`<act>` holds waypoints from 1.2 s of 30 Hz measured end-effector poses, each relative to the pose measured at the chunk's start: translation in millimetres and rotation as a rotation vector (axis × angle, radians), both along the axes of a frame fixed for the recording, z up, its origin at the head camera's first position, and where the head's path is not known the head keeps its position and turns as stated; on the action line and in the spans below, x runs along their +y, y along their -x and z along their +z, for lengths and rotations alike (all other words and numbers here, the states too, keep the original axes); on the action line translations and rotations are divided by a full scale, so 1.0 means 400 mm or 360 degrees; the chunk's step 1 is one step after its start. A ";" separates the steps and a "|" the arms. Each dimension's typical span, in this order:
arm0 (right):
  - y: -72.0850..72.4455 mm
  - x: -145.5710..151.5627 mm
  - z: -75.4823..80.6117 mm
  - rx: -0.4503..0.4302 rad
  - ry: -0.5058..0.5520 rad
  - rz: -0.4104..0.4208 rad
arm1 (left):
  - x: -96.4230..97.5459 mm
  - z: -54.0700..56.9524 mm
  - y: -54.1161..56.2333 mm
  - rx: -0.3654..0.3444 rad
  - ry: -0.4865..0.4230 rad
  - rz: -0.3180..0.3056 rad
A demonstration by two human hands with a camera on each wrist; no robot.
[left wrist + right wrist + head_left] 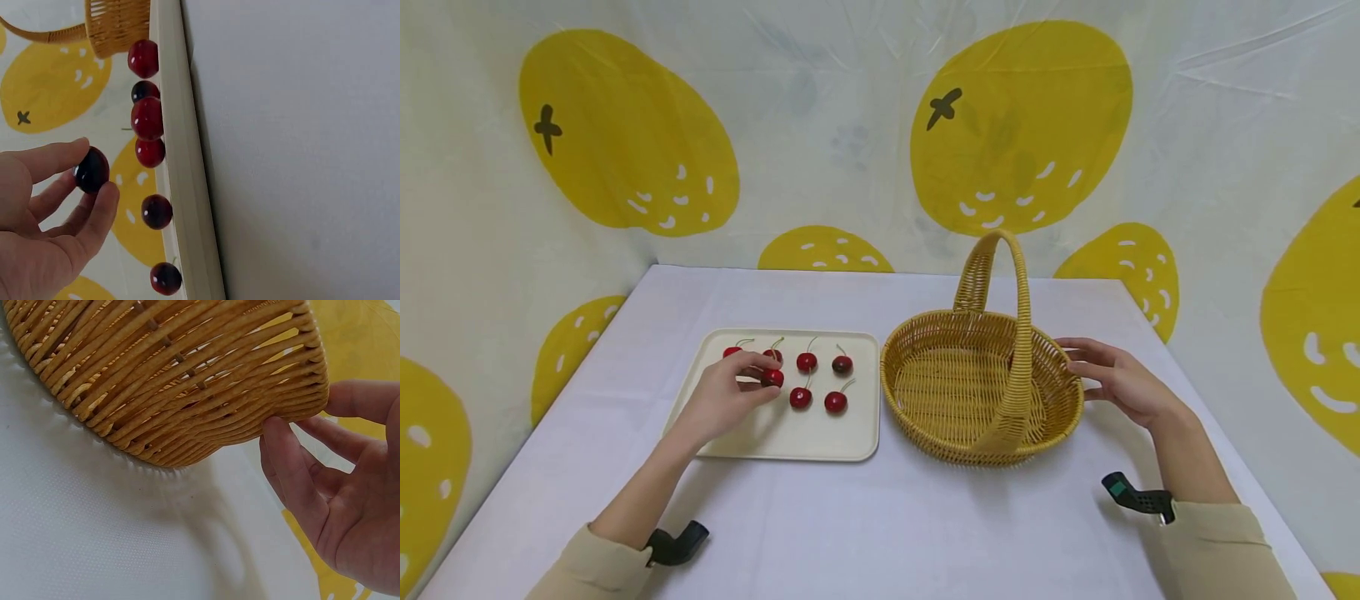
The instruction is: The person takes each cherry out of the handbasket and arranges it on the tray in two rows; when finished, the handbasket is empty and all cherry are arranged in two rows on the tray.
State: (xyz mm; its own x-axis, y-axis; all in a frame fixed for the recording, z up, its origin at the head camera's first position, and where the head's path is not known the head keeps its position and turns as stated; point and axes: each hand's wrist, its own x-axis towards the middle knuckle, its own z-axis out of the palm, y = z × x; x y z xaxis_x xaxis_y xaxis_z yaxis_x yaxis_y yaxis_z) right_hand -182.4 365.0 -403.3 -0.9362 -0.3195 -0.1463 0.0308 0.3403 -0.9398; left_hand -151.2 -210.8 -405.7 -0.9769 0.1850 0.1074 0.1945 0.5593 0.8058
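My left hand (pixel 733 392) is over the cream tray (pixel 842 450) and pinches a dark red cherry (pixel 94 170) between thumb and fingertips. In the left wrist view this cherry is clear of the tray. Several other cherries (pixel 836 402) with thin green stems lie on the tray, in rough rows; my hand partly covers those at the left. To the right of the tray stands a yellow-brown wicker basket (pixel 925 442) with a tall arched handle. My right hand (pixel 1131 385) holds its right rim with thumb and fingertips (pixel 281 434).
A white cloth (pixel 850 533) covers the table. Behind it hangs a pale curtain (pixel 827 150) printed with large yellow fruit. Inside the basket, a small dark red patch (pixel 1011 360) shows beside the handle, mostly hidden. Black devices (pixel 677 543) are worn on both wrists.
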 end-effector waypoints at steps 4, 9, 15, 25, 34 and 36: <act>0.000 0.000 0.000 -0.0008 -0.0010 -0.0006 | -0.012 0.001 0.003 -0.0066 0.0098 -0.0024; 0.000 0.000 0.000 -0.0008 0.0001 -0.0006 | -0.025 -0.009 0.007 -0.0141 0.0179 -0.0034; -0.001 -0.001 0.000 -0.0005 0.0010 -0.0005 | -0.029 -0.014 0.013 -0.0242 0.0232 -0.0028; 0.001 0.000 -0.004 0.0018 0.0028 -0.0005 | -0.030 -0.013 0.014 -0.0319 0.0291 -0.0024; 0.002 0.002 -0.005 0.0034 0.0042 0.0000 | -0.036 -0.018 0.017 -0.0310 0.0309 -0.0063; 0.002 0.001 -0.005 0.0033 0.0040 0.0006 | -0.037 -0.017 0.018 -0.0306 0.0308 -0.0070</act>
